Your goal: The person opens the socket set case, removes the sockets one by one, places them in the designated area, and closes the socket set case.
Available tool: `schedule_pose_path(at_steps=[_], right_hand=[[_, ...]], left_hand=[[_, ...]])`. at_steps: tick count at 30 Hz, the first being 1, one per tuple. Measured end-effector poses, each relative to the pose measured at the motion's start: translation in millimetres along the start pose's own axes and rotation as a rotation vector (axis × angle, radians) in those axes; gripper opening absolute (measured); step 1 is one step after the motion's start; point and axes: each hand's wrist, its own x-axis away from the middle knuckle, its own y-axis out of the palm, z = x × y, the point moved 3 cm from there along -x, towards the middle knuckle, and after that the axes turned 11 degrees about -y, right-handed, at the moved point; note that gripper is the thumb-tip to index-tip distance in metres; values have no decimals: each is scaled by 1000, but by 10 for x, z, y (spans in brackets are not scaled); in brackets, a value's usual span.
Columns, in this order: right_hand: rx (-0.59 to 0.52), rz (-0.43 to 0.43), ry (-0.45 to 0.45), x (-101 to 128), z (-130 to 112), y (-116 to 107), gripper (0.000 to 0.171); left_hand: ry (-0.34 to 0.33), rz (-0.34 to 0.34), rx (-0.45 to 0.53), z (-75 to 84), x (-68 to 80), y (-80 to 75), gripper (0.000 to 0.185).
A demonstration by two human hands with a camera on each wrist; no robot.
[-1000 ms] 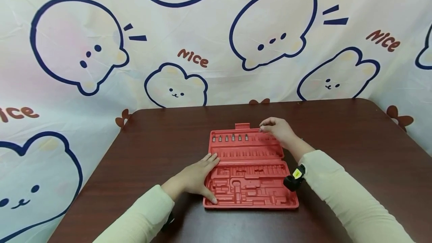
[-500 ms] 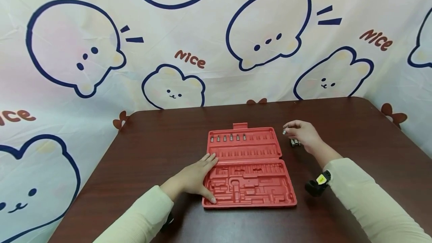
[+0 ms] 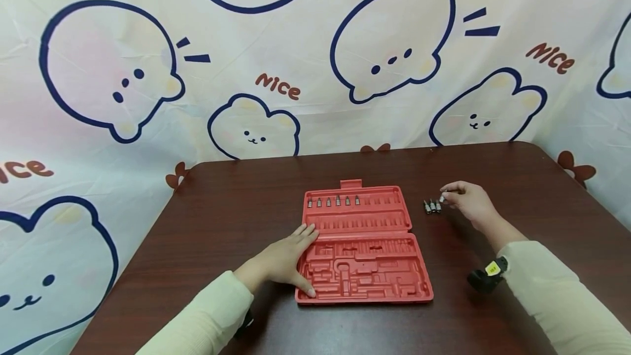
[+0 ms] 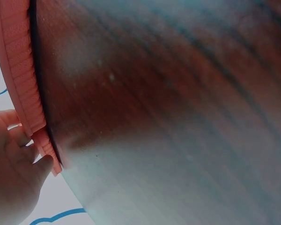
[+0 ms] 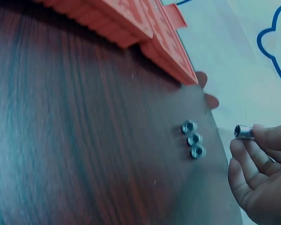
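Observation:
An open red tool case (image 3: 362, 245) lies in the middle of the dark wooden table (image 3: 222, 218), with several small metal bits (image 3: 332, 201) standing in its top row. My left hand (image 3: 288, 259) rests flat on the case's left edge (image 4: 23, 89). To the right of the case, my right hand (image 3: 465, 200) pinches a small metal socket (image 5: 243, 131) between thumb and fingers. Three more sockets (image 5: 193, 138) sit in a row on the table (image 3: 432, 206) just left of that hand.
A cartoon-bear cloth (image 3: 256, 70) hangs behind the table and covers the wall. The table's rounded far corners (image 3: 534, 149) lie to the right and left. Bare wood surrounds the case on all sides.
My right hand left the case's top right corner and moved right across the table with a socket, stopping beside the three sockets. The left hand stayed put.

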Motion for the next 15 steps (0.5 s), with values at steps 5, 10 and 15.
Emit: schedule_pose_path(at_steps=[5,10,15], right_hand=[[-24,6,-5,24,110,-62,30],[-5,-45,10,32,194,-97,22],[58,-114,24,13,232,-78,19]], left_hand=[[-3,-1,5,-1,1,-10,118],[-5,-9,9,0,1,-8,118],[-11,-15,9,3,6,3,118]])
